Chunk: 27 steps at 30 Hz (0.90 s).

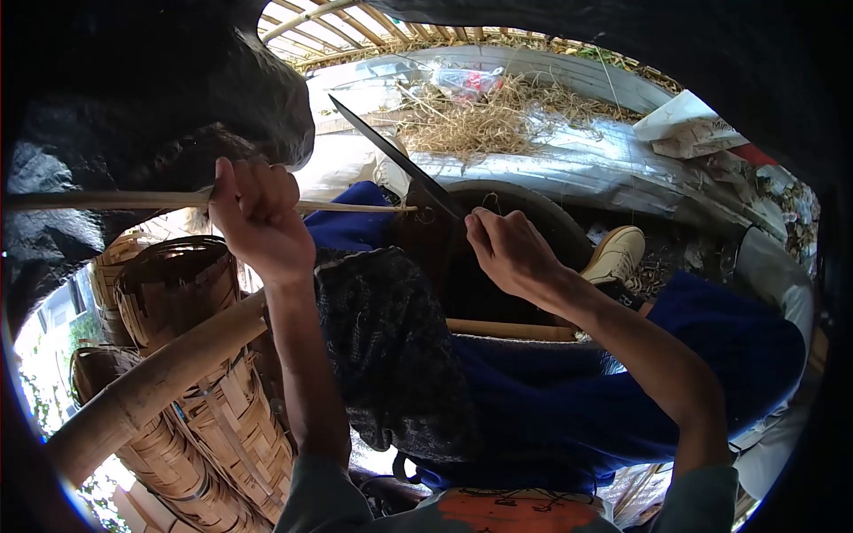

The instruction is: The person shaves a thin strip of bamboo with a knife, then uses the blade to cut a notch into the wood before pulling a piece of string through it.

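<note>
My left hand (258,209) is closed round a thin pale strip (115,200) that runs from the left edge of the view to the middle. The strip's right end lies near the rim of a dark round container between my legs. My right hand (511,244) is closed on a knife, its handle hidden in the fist. The long dark blade (391,151) points up and to the left, its tip above and right of my left hand. A dark patterned cloth (382,338) lies over my lap.
Woven bamboo baskets (213,426) stand at the lower left behind a thick bamboo pole (160,382). Dry shavings (498,115) lie on pale sheeting ahead. A shoe (615,253) shows at right. Black plastic (178,89) hangs at the upper left.
</note>
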Available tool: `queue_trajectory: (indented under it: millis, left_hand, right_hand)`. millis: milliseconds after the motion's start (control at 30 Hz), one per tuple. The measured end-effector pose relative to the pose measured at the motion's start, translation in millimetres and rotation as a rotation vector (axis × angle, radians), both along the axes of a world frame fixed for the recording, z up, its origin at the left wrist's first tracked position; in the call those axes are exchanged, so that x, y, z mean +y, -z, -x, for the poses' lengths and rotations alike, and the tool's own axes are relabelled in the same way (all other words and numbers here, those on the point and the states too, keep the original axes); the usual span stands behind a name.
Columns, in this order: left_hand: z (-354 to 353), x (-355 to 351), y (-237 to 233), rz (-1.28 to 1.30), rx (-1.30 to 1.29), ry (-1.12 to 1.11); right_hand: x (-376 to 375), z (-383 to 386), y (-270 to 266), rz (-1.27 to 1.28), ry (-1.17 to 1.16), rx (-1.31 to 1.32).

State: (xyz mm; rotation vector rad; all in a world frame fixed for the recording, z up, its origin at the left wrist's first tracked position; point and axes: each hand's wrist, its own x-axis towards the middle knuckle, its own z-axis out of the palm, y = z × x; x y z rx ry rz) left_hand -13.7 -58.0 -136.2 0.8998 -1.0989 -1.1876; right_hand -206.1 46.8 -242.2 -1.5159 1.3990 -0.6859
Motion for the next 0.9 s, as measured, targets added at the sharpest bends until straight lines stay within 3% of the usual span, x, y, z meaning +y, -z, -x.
queue_trajectory:
  millis: [133,333,467,533,767,900]
  left_hand:
    - [15.3,7.4,2.1,0.05,-0.068,-0.314]
    - [30.0,15.3,2.5,0.116,-0.083,-0.346]
    - [33.0,24.3,2.4,0.139,-0.138,-0.624]
    - [28.2,18.9,2.2,0.138,-0.142,-0.636]
    - [28.3,9.8,4.2,0.115,-0.059,-0.474]
    - [30.7,9.1,-2.8,0.07,-0.147,-0.448]
  right_hand:
    - [-8.9,-2.1,1.4,0.008,0.012,0.006]
    - [-20.1,0.2,-13.6,-0.074,-0.066,0.048]
    - [-4.9,4.2,-21.1,-0.135,-0.074,0.029]
    - [-1.7,5.1,-18.8,-0.016,-0.088,0.038]
    - [-11.1,8.4,-24.1,-0.127,-0.072,0.0]
    - [-16.2,14.0,-30.0,-0.09,-0.075,0.034]
